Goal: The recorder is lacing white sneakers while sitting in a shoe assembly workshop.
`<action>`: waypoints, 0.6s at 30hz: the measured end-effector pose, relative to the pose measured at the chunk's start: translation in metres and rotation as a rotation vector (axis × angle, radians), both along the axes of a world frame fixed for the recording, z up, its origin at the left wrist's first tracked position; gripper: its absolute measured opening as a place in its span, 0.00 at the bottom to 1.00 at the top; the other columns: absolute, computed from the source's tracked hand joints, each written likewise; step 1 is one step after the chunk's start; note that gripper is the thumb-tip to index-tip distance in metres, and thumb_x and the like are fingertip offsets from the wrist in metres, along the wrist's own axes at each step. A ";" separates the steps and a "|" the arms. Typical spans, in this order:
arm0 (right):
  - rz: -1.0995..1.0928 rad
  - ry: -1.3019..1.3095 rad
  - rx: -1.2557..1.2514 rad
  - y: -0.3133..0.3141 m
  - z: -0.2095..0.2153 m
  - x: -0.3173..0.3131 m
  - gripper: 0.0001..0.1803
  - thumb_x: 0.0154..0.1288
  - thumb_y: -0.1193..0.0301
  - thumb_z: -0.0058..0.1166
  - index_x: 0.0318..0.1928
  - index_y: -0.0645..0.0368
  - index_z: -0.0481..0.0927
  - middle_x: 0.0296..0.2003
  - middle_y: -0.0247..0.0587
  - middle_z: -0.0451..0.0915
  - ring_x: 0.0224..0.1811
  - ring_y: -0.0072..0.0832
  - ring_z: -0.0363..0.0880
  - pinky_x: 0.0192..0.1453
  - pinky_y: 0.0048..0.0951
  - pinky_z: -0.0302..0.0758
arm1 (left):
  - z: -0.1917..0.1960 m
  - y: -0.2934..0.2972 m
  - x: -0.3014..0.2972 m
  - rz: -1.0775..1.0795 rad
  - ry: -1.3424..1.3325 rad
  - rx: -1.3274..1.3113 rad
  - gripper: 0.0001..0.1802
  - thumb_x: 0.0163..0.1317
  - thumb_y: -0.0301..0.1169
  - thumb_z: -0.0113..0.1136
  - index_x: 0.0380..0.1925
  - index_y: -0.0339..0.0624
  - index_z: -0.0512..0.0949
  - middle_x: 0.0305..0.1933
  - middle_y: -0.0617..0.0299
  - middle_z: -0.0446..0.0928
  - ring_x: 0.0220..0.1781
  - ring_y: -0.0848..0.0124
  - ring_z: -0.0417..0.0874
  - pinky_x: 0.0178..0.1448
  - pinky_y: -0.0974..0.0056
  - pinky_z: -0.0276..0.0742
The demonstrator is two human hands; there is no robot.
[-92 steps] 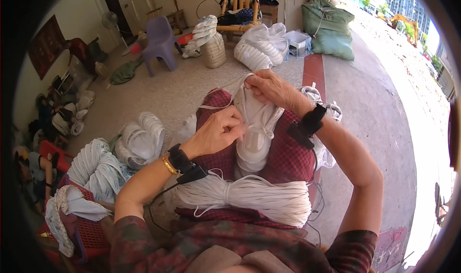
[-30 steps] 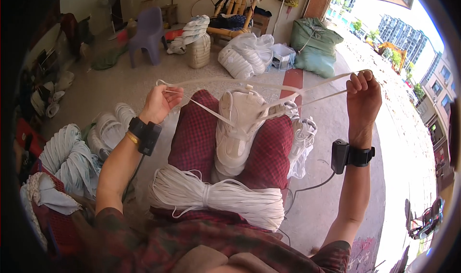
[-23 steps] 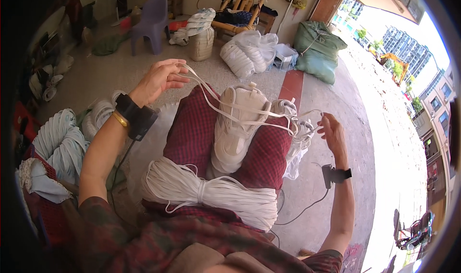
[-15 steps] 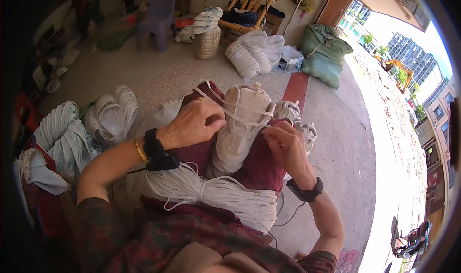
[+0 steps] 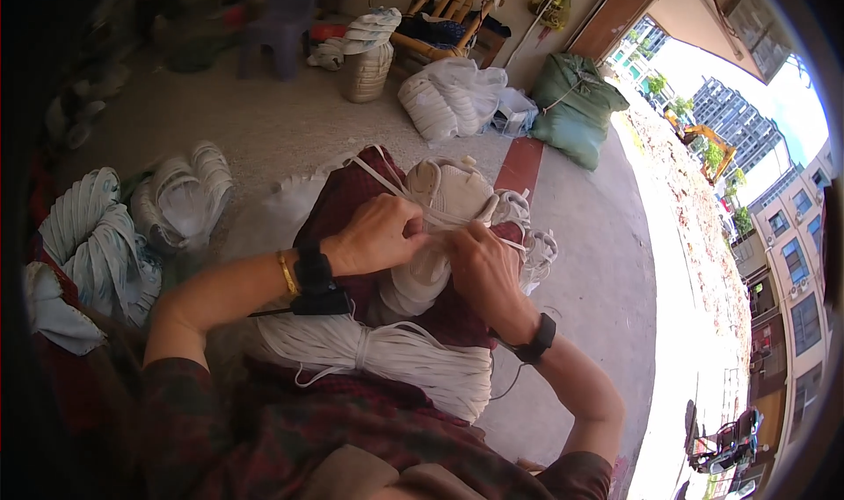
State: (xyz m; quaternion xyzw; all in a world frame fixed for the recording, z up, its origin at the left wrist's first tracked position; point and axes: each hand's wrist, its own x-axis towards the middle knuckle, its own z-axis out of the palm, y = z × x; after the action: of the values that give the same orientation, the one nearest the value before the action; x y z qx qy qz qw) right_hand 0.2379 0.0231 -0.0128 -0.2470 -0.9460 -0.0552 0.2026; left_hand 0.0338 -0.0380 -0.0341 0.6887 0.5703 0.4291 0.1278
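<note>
A white sneaker upper (image 5: 450, 186) stands between my knees, which are covered in dark red checked cloth. My left hand (image 5: 380, 236) is closed over the left side of its lacing. A flat white shoelace (image 5: 376, 173) runs from the far left down to it. Close beside it, my right hand (image 5: 486, 267) pinches lace over the middle of the upper, and a lace end shows past its far side. My fingers hide the eyelets. Across my lap lies a tied bundle of white shoelaces (image 5: 413, 368).
More sneakers (image 5: 538, 252) sit just beyond my right knee. Stacked white shoe parts (image 5: 105, 245) lie at the left. A bagged stack of shoes (image 5: 453, 100), a green sack (image 5: 576, 109) and a bamboo chair (image 5: 448, 21) stand farther back. A thin cable hangs near my right wrist.
My hands have come together over the upper, the right one moving left and the left one moving right. The lace stretched between them has shortened. The whole view has shifted slightly.
</note>
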 end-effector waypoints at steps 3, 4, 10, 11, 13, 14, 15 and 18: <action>0.024 0.126 -0.256 0.001 0.004 0.001 0.07 0.58 0.76 0.56 0.39 0.61 0.78 0.38 0.50 0.76 0.39 0.51 0.80 0.38 0.47 0.77 | 0.006 0.002 0.004 0.010 0.000 -0.054 0.11 0.53 0.33 0.71 0.26 0.35 0.82 0.28 0.46 0.83 0.35 0.50 0.86 0.41 0.52 0.80; 0.031 0.121 -0.253 0.000 0.003 0.002 0.07 0.58 0.76 0.56 0.39 0.61 0.78 0.38 0.50 0.76 0.39 0.51 0.80 0.38 0.47 0.77 | 0.007 0.000 0.004 0.026 0.004 -0.085 0.11 0.53 0.33 0.71 0.25 0.36 0.83 0.29 0.46 0.83 0.36 0.49 0.86 0.42 0.50 0.81; -0.019 -0.007 -0.155 -0.001 0.008 0.009 0.04 0.64 0.76 0.53 0.37 0.61 0.80 0.35 0.51 0.79 0.42 0.51 0.81 0.42 0.47 0.76 | 0.006 0.007 0.008 0.042 -0.005 -0.106 0.13 0.51 0.36 0.72 0.23 0.36 0.83 0.28 0.48 0.83 0.34 0.51 0.86 0.41 0.52 0.80; 0.117 0.063 -0.202 0.014 -0.001 0.014 0.05 0.64 0.75 0.54 0.39 0.61 0.79 0.36 0.51 0.78 0.42 0.51 0.80 0.42 0.48 0.76 | 0.006 0.010 0.009 0.039 0.001 -0.105 0.13 0.51 0.36 0.72 0.23 0.36 0.83 0.28 0.48 0.83 0.34 0.51 0.86 0.41 0.52 0.80; 0.228 0.153 -0.278 0.025 -0.009 0.019 0.07 0.64 0.73 0.55 0.41 0.60 0.80 0.35 0.50 0.79 0.41 0.51 0.80 0.41 0.49 0.76 | 0.005 0.013 0.008 0.031 0.033 -0.073 0.13 0.49 0.37 0.73 0.22 0.38 0.83 0.28 0.50 0.83 0.35 0.52 0.86 0.42 0.52 0.79; 0.229 0.151 -0.284 0.019 0.001 0.013 0.07 0.64 0.73 0.55 0.41 0.60 0.80 0.35 0.50 0.79 0.41 0.51 0.80 0.41 0.49 0.76 | 0.003 0.012 0.007 0.032 0.031 -0.079 0.13 0.49 0.37 0.73 0.22 0.38 0.83 0.28 0.50 0.83 0.35 0.52 0.86 0.42 0.52 0.79; 0.157 0.030 -0.318 0.014 0.015 0.008 0.07 0.64 0.73 0.55 0.41 0.59 0.80 0.35 0.49 0.79 0.41 0.51 0.80 0.41 0.49 0.76 | 0.001 0.013 0.005 0.048 0.030 -0.093 0.13 0.49 0.37 0.74 0.22 0.39 0.83 0.27 0.50 0.83 0.36 0.52 0.86 0.43 0.52 0.79; 0.030 -0.088 -0.310 -0.001 0.025 0.008 0.07 0.64 0.72 0.56 0.41 0.59 0.82 0.36 0.49 0.79 0.41 0.51 0.81 0.42 0.49 0.76 | 0.002 0.011 0.002 0.054 0.008 -0.131 0.14 0.48 0.38 0.75 0.22 0.40 0.83 0.27 0.51 0.83 0.37 0.53 0.86 0.44 0.53 0.79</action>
State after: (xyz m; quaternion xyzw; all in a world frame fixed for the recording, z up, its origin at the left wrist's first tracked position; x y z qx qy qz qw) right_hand 0.2456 0.0224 0.0118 -0.2584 -0.9548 0.0837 0.1211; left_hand 0.0363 -0.0271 -0.0322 0.6650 0.6159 0.3914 0.1589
